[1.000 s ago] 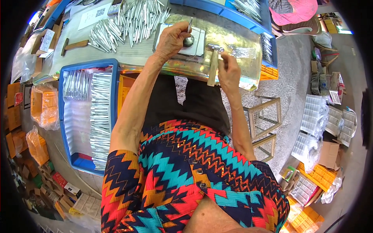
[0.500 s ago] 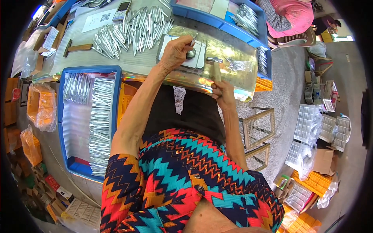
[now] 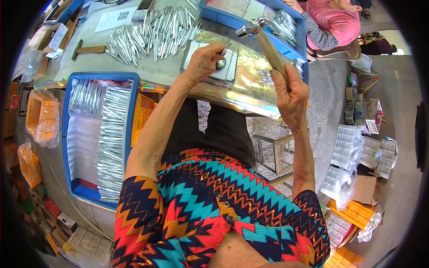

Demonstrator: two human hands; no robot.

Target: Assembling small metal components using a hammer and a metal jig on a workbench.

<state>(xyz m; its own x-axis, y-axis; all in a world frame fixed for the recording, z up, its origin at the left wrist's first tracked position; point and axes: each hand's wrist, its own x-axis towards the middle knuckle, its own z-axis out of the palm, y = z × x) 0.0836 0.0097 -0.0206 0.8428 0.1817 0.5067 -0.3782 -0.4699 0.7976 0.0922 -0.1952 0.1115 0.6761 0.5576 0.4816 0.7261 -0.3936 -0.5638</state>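
My left hand (image 3: pixel 204 62) pinches a slim metal piece (image 3: pixel 227 46) over a white-topped block (image 3: pixel 230 67) at the table's near edge. Beside those fingertips is a small, shiny round metal part (image 3: pixel 220 64); whether it joins the pinched piece I cannot tell. Raised to the right of the block, my right hand (image 3: pixel 290 94) is closed round the wooden handle of a hammer (image 3: pixel 271 49). Its metal head is up near the blue tray's edge, well apart from the block. Slender silvery metal pieces (image 3: pixel 172 33) lie heaped on the table beyond my left hand.
A second hammer (image 3: pixel 89 50) lies at the table's left. The blue tray (image 3: pixel 136 102) below holds rows of metal pieces; another blue tray (image 3: pixel 223 16) stands at the back. A person in pink (image 3: pixel 335 27) sits at the far right. A metal-framed stool (image 3: pixel 275 152) stands under my right arm.
My right hand has lifted the hammer up and to the right, away from the block. The left hand keeps its pinch at the block. The person in pink has reached an arm toward the back tray.
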